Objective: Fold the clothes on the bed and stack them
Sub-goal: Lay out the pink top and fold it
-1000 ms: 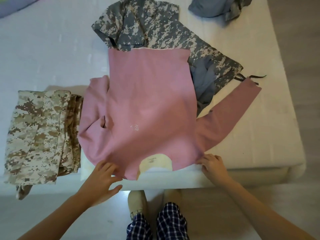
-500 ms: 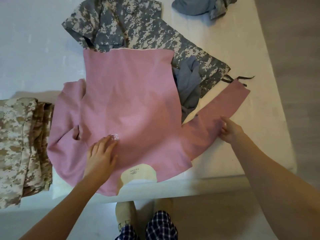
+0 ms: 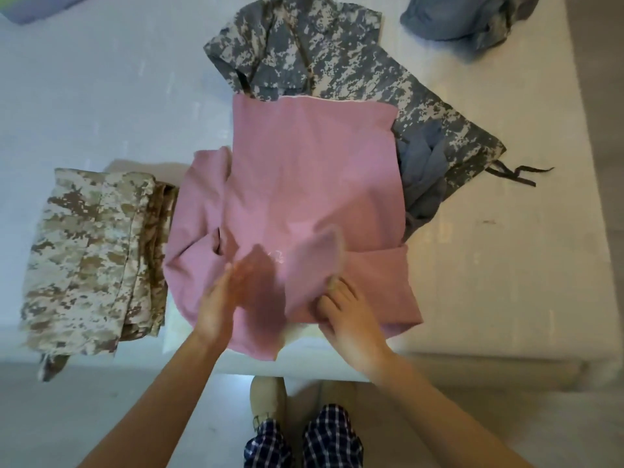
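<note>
On the white bed (image 3: 101,96) the pink top (image 3: 314,184) lies half folded, right hand (image 3: 351,319) fingers pinching its sleeve, left hand (image 3: 216,309) too blurred to tell, folded tan camouflage (image 3: 91,251) left of it, grey camouflage garment (image 3: 320,52) beyond still unfolded.

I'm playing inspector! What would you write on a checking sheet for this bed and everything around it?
Surface: white bed, garments spread over it.
Job's things: pink top flat in the middle, one sleeve folded across its lower part; folded tan camouflage garment to its left; grey camouflage garment unfolded, partly under it; blue-grey cloth crumpled at the far corner.
Clutter: nothing seen.
Hands: left hand, blurred, rests on the pink top; right hand pinches the folded sleeve.
Cables: nothing seen; only dark ties on the grey garment.
Surroundings: floor, slippers and checked trousers below the bed's edge.
</note>
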